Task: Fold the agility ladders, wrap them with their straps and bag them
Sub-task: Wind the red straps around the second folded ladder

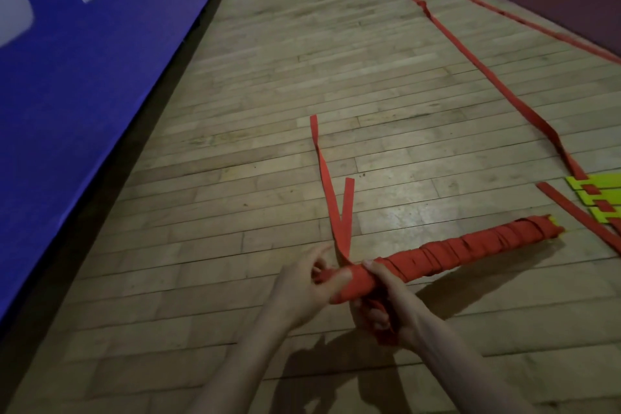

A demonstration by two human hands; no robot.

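Gripping the near end of the wrapped ladder bundle, the left hand and right hand both curl round its red strap windings, so the wrapping step looks nearly done. Just beyond the grip two loose strap tails fork outward, and the next move likely calls for tying or tucking them tight. Farther out lie a second ladder, its long strap, the wooden floor and a blue banner

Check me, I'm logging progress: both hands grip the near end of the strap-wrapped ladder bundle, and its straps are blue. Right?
One thing is wrong: the straps are red, not blue, as the head view shows. The rest stands: both hands, left and right, grip the near end of the wrapped ladder bundle.
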